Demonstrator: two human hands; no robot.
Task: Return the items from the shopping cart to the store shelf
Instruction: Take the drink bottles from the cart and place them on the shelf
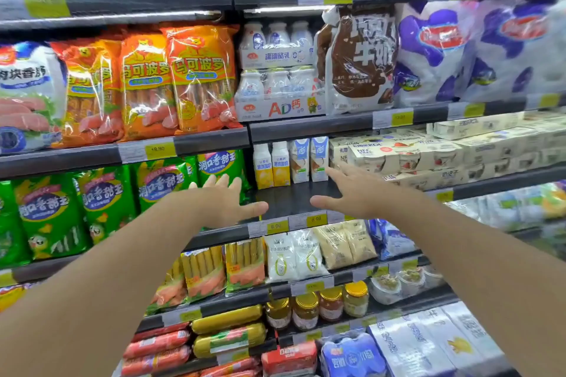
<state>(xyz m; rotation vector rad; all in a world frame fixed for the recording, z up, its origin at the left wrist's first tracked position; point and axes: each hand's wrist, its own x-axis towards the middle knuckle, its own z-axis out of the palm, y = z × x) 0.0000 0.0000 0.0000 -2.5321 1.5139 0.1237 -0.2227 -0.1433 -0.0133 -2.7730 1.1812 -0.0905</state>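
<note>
**Both hands empty at the middle shelf**

Your left hand (228, 197) and right hand (352, 193) are both stretched out toward the shelf (284, 199), palms facing each other across a bare dark patch of it. Fingers on both hands are spread and relaxed; neither grips anything, and neither touches the goods.

At the back of that bare patch stand two yellow bottles (271, 166) and, just beside them on the right, two blue-and-white cartons (309, 160), all upright and in a row. Your right fingertips lie near the rightmost carton but apart from it. Stacked cream yoghurt packs (407, 156) fill the shelf further right. Green sausage bags (167, 182) stand behind your left hand.

Price tags (277, 226) run along the shelf edge directly between your two thumbs.

The cart is out of view. Which of the shelved items came from it cannot be told.
</note>
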